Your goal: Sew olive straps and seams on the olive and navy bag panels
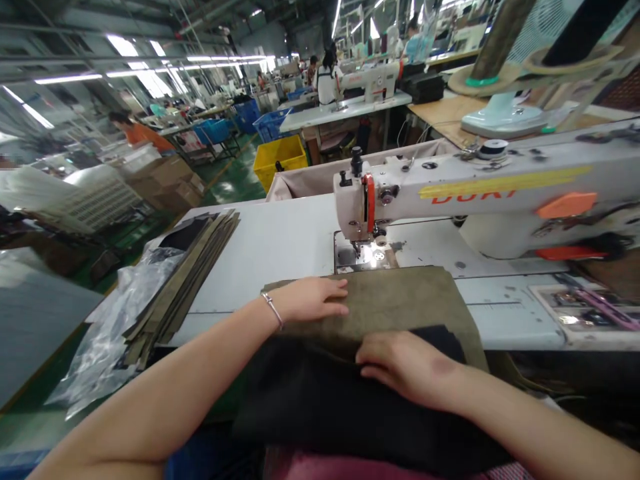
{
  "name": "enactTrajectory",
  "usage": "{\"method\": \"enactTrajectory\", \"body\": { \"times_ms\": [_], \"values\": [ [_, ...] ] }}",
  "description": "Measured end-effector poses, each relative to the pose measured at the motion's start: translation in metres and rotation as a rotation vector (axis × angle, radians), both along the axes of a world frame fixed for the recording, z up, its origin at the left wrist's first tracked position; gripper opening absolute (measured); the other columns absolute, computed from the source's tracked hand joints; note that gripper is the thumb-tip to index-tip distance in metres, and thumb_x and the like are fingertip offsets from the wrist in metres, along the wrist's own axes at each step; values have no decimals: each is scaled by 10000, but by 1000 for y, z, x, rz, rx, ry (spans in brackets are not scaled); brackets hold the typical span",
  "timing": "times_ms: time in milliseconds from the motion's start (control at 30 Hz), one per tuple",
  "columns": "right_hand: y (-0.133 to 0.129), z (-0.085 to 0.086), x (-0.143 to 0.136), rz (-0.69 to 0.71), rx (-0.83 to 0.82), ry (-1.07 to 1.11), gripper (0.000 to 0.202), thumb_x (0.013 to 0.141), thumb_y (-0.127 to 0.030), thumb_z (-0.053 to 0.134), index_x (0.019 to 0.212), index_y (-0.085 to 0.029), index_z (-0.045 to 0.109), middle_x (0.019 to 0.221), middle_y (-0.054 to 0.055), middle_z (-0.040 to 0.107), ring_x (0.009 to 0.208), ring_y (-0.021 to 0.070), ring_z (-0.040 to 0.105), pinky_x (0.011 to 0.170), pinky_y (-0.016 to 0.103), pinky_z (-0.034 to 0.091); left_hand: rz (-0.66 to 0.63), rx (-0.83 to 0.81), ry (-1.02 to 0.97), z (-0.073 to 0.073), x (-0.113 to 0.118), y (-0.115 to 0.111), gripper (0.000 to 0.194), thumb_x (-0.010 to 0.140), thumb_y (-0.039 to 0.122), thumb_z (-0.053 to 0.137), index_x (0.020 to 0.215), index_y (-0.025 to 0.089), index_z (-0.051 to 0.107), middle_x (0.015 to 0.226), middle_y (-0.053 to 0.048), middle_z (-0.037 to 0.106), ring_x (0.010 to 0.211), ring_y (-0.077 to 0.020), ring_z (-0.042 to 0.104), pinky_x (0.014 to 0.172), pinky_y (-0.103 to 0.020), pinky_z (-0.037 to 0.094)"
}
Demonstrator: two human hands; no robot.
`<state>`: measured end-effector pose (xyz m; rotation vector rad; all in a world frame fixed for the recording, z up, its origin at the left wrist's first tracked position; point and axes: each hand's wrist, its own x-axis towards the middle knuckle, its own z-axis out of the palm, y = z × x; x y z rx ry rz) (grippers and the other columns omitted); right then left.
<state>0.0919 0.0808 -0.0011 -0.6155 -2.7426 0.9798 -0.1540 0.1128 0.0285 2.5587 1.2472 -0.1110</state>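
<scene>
An olive-green fabric piece lies on the sewing table just in front of the sewing machine's needle area. My left hand rests flat on its left part, fingers stretched toward the right. Black fabric hangs over the table's front edge and down across my lap, against the olive piece. My right hand has its fingers curled on the upper edge of the black fabric, where it meets the olive one. Its fingertips are partly hidden in the fold. The near edge of the olive piece is away from the needle.
The white sewing machine takes up the right side. A stack of olive strips lies at the left beside a clear plastic bag. Purple-handled scissors lie at the right. A yellow crate stands beyond the table.
</scene>
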Motion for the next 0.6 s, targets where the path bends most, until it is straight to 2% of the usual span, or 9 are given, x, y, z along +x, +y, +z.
{"method": "enactTrajectory", "body": {
  "times_ms": [67,133,233,267,333,433,500,567,600],
  "values": [
    [-21,-15,21,-90,-328,-21,329,977,-457,429,917,-231,660,875,-9,687,798,157,631,715,249,453,17,39,6,-15,0,-14,767,855,597,584,1481,221,348,1571,-114,269,1433,-300,309,1141,-430,321],
    [-30,-41,53,-319,-497,-90,513,988,-547,306,825,-208,654,808,12,688,739,179,634,684,274,458,71,134,12,-32,2,-27,901,846,648,552,1538,227,158,1609,-118,118,1485,-318,126,1180,-527,193],
    [-29,-87,113,-580,-494,-326,545,935,-609,357,697,-209,640,705,44,678,679,235,646,653,329,464,125,246,13,-50,11,-34,857,884,672,449,1544,244,110,1619,-97,86,1496,-300,58,1196,-546,105],
    [-28,-101,131,-635,-488,-393,536,912,-627,386,696,-214,651,682,54,676,679,257,654,652,350,472,128,266,10,-53,14,-32,837,892,671,428,1543,245,119,1619,-92,93,1497,-295,61,1200,-538,101],
    [-28,-120,160,-846,-372,-368,482,834,-659,503,815,-209,677,799,90,708,783,307,673,725,404,502,124,295,-3,-56,22,-24,789,913,652,402,1540,249,143,1619,-82,120,1496,-286,80,1205,-524,107],
    [-34,-127,173,-1087,-189,-82,585,727,-630,659,1101,-181,642,1132,146,677,1084,355,616,945,471,472,100,343,-35,-59,35,-7,720,936,606,407,1528,256,191,1607,-84,188,1491,-283,117,1201,-525,130],
    [-42,-120,168,-1078,-330,116,590,777,-594,634,1213,-197,603,1231,124,645,1181,330,572,1016,461,444,85,390,-80,-60,44,2,675,945,558,439,1503,223,259,1582,-119,249,1474,-294,173,1190,-528,170],
    [-52,-109,160,-1041,-557,267,523,849,-561,568,1250,-226,592,1242,92,649,1174,301,586,1010,434,467,25,409,-141,-62,51,8,518,973,457,445,1409,178,412,1491,-150,392,1399,-290,326,1151,-499,270],
    [-56,-103,157,-1054,-600,321,510,864,-552,552,1260,-232,590,1236,86,654,1150,297,604,990,425,487,-24,400,-167,-61,54,11,403,990,396,428,1317,173,503,1404,-141,486,1322,-270,421,1112,-464,334]
  ]
}}
